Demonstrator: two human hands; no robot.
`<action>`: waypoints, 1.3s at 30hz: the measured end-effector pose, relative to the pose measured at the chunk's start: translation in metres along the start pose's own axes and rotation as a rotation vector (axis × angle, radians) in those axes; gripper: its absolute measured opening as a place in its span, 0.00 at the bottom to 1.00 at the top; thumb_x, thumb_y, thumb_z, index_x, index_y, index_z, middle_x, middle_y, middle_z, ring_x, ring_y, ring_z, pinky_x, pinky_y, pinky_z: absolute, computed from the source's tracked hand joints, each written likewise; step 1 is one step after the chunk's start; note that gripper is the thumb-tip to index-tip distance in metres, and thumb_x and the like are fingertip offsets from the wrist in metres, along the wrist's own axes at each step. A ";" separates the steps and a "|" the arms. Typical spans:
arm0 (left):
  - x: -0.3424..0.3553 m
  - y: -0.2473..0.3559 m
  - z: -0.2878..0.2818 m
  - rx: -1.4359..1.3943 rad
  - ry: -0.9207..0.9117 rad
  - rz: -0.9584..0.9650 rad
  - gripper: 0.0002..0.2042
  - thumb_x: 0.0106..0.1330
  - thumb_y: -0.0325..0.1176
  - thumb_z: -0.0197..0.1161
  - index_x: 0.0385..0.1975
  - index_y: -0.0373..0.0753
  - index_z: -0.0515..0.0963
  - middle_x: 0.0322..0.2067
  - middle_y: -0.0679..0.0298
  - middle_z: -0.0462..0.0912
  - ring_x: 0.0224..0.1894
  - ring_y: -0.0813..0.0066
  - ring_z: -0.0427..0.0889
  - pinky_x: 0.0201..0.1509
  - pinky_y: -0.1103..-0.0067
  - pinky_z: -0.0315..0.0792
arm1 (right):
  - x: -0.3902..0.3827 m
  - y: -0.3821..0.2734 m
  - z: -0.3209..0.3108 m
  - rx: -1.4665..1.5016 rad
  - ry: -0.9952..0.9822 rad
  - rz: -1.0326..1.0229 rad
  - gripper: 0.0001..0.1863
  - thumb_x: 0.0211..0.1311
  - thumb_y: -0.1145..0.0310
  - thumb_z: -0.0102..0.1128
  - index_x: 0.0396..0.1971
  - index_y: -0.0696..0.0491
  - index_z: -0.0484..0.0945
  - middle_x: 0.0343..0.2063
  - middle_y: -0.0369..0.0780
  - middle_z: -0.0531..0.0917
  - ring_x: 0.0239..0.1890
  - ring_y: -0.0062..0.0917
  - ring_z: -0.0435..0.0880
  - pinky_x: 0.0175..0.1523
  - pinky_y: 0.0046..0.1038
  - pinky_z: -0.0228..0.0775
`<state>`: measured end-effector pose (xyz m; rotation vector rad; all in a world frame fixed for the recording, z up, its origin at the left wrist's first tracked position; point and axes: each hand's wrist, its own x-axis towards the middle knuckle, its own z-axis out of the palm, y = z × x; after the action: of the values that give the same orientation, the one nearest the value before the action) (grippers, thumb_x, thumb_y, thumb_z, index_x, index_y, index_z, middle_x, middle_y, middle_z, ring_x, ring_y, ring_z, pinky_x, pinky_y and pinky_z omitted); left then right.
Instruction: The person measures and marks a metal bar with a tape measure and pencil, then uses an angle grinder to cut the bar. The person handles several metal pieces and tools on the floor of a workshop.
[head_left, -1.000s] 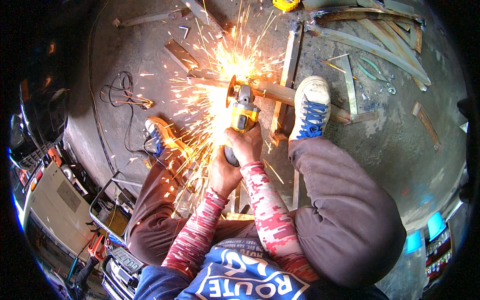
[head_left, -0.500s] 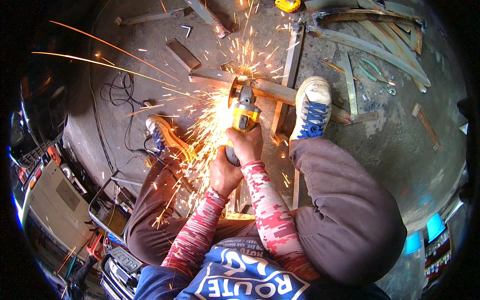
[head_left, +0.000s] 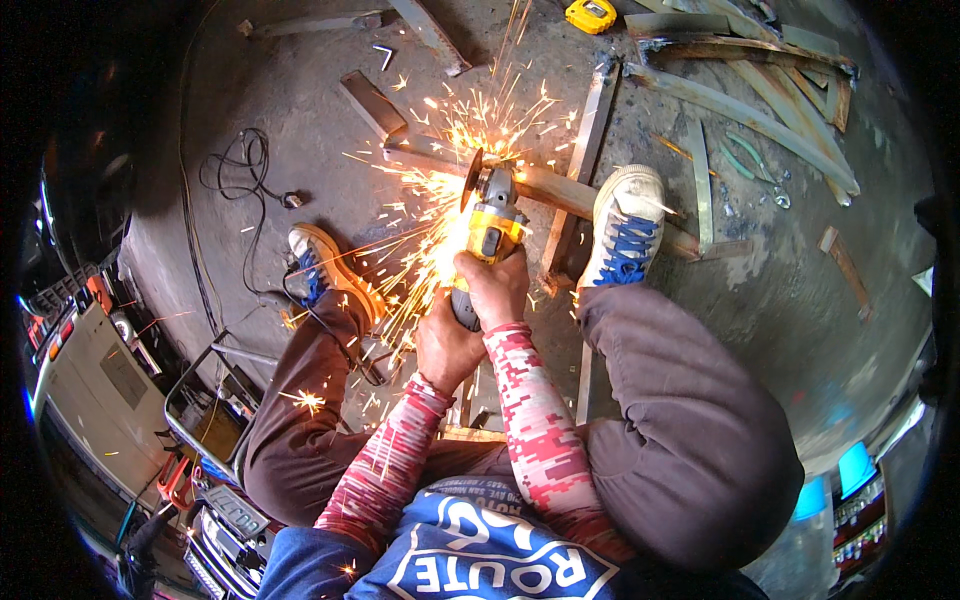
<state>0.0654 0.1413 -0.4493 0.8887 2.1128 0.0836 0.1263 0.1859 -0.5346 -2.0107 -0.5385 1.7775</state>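
Observation:
Both my hands grip a yellow and grey angle grinder (head_left: 492,232). My right hand (head_left: 497,288) wraps round its body behind the switch, and my left hand (head_left: 448,340) closes on the dark rear end. The thin disc (head_left: 472,180) stands on edge against a metal bar (head_left: 555,190) that lies crosswise on the floor. Bright sparks fly from the contact, up and away and back toward my left leg, hiding part of the bar. My right shoe (head_left: 628,225) rests against the bar's right part; my left shoe (head_left: 325,265) is among the sparks.
A steel length (head_left: 590,125) runs under the bar. Rusty metal pieces (head_left: 745,90) pile up at the far right, near pliers (head_left: 752,160) and a yellow tape measure (head_left: 591,15). A black cable (head_left: 248,175) coils at the left, beside a metal-framed stand (head_left: 215,390).
The grinder stays at the bar with both hands on it, nearly unmoved. The spray toward my left leg has thinned and shifted. The whole view has moved slightly.

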 end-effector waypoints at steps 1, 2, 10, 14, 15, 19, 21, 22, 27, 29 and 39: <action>0.000 0.001 0.000 -0.007 0.003 -0.002 0.36 0.47 0.56 0.82 0.42 0.31 0.76 0.31 0.40 0.87 0.37 0.40 0.89 0.42 0.56 0.81 | 0.000 0.000 0.001 0.010 0.008 -0.004 0.27 0.47 0.66 0.76 0.47 0.61 0.77 0.39 0.40 0.86 0.38 0.25 0.85 0.46 0.30 0.79; 0.000 0.001 0.000 0.007 0.007 -0.012 0.35 0.47 0.56 0.82 0.42 0.31 0.76 0.31 0.40 0.87 0.38 0.40 0.88 0.42 0.56 0.81 | 0.001 0.001 0.001 0.022 0.017 -0.008 0.27 0.48 0.67 0.76 0.48 0.61 0.77 0.39 0.40 0.86 0.38 0.25 0.85 0.46 0.30 0.79; 0.000 0.000 0.000 -0.029 -0.013 -0.004 0.34 0.49 0.56 0.81 0.42 0.31 0.75 0.30 0.40 0.86 0.37 0.38 0.88 0.40 0.55 0.80 | 0.002 0.004 0.002 0.006 0.008 0.013 0.29 0.48 0.68 0.75 0.50 0.60 0.76 0.41 0.40 0.86 0.40 0.25 0.86 0.48 0.30 0.79; -0.001 0.001 0.001 0.016 -0.028 -0.037 0.35 0.49 0.56 0.81 0.42 0.31 0.75 0.30 0.39 0.86 0.37 0.38 0.88 0.40 0.55 0.80 | 0.001 0.003 0.003 0.019 0.028 0.006 0.28 0.47 0.67 0.76 0.50 0.59 0.77 0.40 0.40 0.86 0.40 0.25 0.86 0.48 0.30 0.79; -0.001 0.001 0.001 0.001 -0.019 -0.013 0.35 0.49 0.56 0.81 0.42 0.31 0.75 0.30 0.39 0.86 0.37 0.39 0.88 0.40 0.55 0.80 | 0.000 0.002 0.003 0.032 0.027 0.016 0.28 0.47 0.67 0.76 0.50 0.59 0.77 0.40 0.40 0.86 0.40 0.25 0.86 0.48 0.31 0.79; -0.002 -0.001 0.001 -0.050 -0.012 0.008 0.35 0.49 0.56 0.81 0.42 0.31 0.75 0.30 0.39 0.86 0.37 0.39 0.88 0.40 0.55 0.80 | 0.000 0.005 0.002 0.009 0.019 0.030 0.27 0.47 0.68 0.75 0.48 0.60 0.77 0.39 0.40 0.86 0.38 0.26 0.86 0.47 0.31 0.80; -0.002 -0.002 0.000 -0.049 -0.009 0.009 0.35 0.50 0.56 0.81 0.43 0.30 0.76 0.30 0.39 0.86 0.37 0.38 0.88 0.41 0.55 0.80 | 0.001 0.009 0.001 0.051 -0.012 0.017 0.27 0.47 0.68 0.75 0.48 0.60 0.77 0.38 0.40 0.86 0.38 0.26 0.85 0.46 0.30 0.79; -0.002 -0.002 0.000 -0.025 -0.002 0.016 0.35 0.50 0.56 0.80 0.43 0.30 0.76 0.30 0.39 0.86 0.37 0.38 0.88 0.41 0.55 0.80 | 0.002 0.011 0.002 0.065 -0.013 0.021 0.26 0.48 0.68 0.75 0.48 0.60 0.77 0.38 0.40 0.86 0.38 0.26 0.85 0.46 0.30 0.79; -0.001 -0.003 0.001 -0.023 0.013 0.027 0.34 0.50 0.55 0.80 0.42 0.31 0.76 0.29 0.39 0.86 0.35 0.38 0.88 0.40 0.55 0.80 | 0.007 0.017 0.005 0.068 -0.016 -0.034 0.25 0.48 0.68 0.75 0.46 0.60 0.77 0.38 0.39 0.86 0.37 0.25 0.85 0.45 0.30 0.79; -0.001 -0.003 0.002 0.004 0.019 0.028 0.33 0.50 0.55 0.80 0.42 0.31 0.75 0.29 0.40 0.86 0.36 0.38 0.88 0.40 0.55 0.80 | 0.006 0.016 0.004 0.049 -0.005 -0.020 0.25 0.48 0.68 0.75 0.46 0.60 0.78 0.38 0.39 0.86 0.38 0.25 0.85 0.46 0.30 0.79; 0.000 0.004 -0.004 -0.047 -0.014 0.043 0.34 0.51 0.56 0.79 0.44 0.33 0.75 0.34 0.40 0.87 0.39 0.40 0.88 0.42 0.55 0.80 | -0.005 -0.011 0.002 -0.067 0.072 0.017 0.29 0.48 0.65 0.77 0.49 0.62 0.77 0.40 0.43 0.87 0.41 0.29 0.87 0.50 0.32 0.79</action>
<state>0.0652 0.1454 -0.4453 0.9046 2.0702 0.1486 0.1238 0.1928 -0.5247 -2.1209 -0.5672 1.7107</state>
